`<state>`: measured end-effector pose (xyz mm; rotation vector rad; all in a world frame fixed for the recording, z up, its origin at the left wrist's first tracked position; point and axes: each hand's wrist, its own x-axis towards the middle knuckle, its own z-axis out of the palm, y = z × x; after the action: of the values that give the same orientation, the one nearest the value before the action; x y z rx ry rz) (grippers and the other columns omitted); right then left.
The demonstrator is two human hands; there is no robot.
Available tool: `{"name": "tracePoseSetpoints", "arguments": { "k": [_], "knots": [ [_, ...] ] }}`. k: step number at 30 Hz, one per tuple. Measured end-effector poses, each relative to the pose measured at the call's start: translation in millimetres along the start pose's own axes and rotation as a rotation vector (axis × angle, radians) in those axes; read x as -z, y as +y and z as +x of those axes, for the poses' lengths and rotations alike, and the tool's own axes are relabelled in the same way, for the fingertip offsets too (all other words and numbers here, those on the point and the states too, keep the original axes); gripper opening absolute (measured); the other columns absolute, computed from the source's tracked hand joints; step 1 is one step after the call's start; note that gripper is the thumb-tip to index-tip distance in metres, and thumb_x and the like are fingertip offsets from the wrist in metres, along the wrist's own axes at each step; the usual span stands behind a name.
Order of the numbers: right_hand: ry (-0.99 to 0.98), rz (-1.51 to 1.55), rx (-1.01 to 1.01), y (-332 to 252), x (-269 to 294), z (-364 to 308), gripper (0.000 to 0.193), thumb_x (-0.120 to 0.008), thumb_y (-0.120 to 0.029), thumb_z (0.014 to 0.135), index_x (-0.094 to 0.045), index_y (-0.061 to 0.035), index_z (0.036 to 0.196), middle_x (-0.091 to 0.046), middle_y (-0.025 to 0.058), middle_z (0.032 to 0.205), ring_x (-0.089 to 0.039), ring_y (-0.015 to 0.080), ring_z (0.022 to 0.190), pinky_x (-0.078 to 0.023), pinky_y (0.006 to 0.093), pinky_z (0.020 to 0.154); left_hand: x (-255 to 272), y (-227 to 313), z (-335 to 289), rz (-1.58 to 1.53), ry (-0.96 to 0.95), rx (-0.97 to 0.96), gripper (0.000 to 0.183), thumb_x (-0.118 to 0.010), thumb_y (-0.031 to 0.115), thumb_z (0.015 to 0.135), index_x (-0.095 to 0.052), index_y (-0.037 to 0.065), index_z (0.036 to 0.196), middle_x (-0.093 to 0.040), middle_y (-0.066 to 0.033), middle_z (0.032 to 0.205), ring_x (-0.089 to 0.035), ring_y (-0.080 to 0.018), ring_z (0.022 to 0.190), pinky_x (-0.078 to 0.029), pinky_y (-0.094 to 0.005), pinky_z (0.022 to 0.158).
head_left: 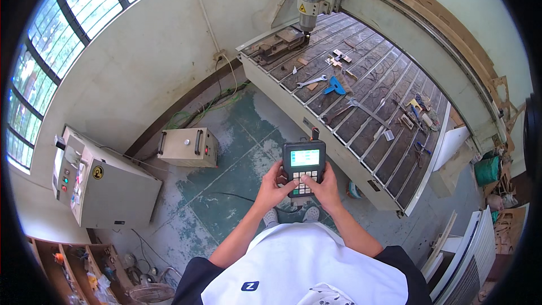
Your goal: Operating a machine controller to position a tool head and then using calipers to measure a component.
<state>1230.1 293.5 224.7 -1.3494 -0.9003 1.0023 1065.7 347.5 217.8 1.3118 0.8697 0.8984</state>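
Between both hands I hold a black handheld controller (304,155) with a lit screen and a keypad of pale keys below it. My left hand (272,186) wraps its left side, with the thumb over the lower left keys. On the right side my right hand (326,188) grips it, and that thumb lies on the keys near the middle. Beyond the controller stands a CNC router table (361,118) with a slotted, dusty bed. Its spindle (308,11) hangs over the far left end, beside a machine vise (282,42) on the bed.
A wrench (312,81), a blue brush-like tool (335,86) and several other tools and scraps lie on the bed. Left on the floor are a metal box (189,147) with handles and a control cabinet (116,186). A wooden shelf (73,271) and fan (151,292) stand lower left; cables cross the floor.
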Motion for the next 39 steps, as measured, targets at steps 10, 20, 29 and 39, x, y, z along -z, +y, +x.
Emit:
{"name": "tracePoseSetpoints", "arguments": {
  "k": [10, 20, 29, 39],
  "knots": [
    [0.064, -0.011, -0.010, 8, -1, 1, 0.046, -0.077, -0.015, 0.078, -0.051, 0.0039, 0.111, -0.064, 0.0132, 0.099, -0.063, 0.0163, 0.088, -0.051, 0.0314, 0.077, 0, 13, -2, 0.129, -0.059, 0.067, 0.067, -0.074, 0.007, 0.079, -0.040, -0.004, 0.137, -0.064, -0.0119, 0.109, -0.061, -0.0125, 0.086, -0.051, -0.0277, 0.073],
    [0.057, 0.029, -0.006, 0, -4, 1, 0.045, -0.076, -0.012, 0.078, -0.050, 0.0035, 0.112, -0.064, 0.0124, 0.098, -0.062, 0.0161, 0.087, -0.051, 0.0315, 0.077, -1, 2, 0, 0.077, -0.015, -0.025, 0.062, -0.075, 0.011, 0.077, -0.047, -0.003, 0.130, -0.065, -0.0084, 0.090, -0.059, -0.0096, 0.069, -0.048, -0.0259, 0.061],
    [0.056, 0.019, -0.013, 6, -2, 1, 0.048, -0.075, -0.012, 0.077, -0.050, 0.0038, 0.115, -0.064, 0.0125, 0.100, -0.062, 0.0161, 0.088, -0.051, 0.0314, 0.078, -2, 0, 0, 0.080, -0.018, -0.027, 0.065, -0.076, 0.012, 0.077, -0.045, -0.003, 0.132, -0.065, -0.0090, 0.090, -0.061, -0.0107, 0.068, -0.050, -0.0266, 0.061],
    [0.047, 0.049, -0.035, 7, -1, 1, 0.046, -0.074, -0.010, 0.079, -0.049, 0.0036, 0.116, -0.063, 0.0114, 0.102, -0.061, 0.0156, 0.090, -0.050, 0.0311, 0.080, -2, -3, 1, 0.057, -0.011, -0.019, 0.068, -0.077, 0.012, 0.076, -0.045, -0.003, 0.134, -0.065, -0.0086, 0.089, -0.061, -0.0102, 0.070, -0.050, -0.0260, 0.062]
  ]
}}
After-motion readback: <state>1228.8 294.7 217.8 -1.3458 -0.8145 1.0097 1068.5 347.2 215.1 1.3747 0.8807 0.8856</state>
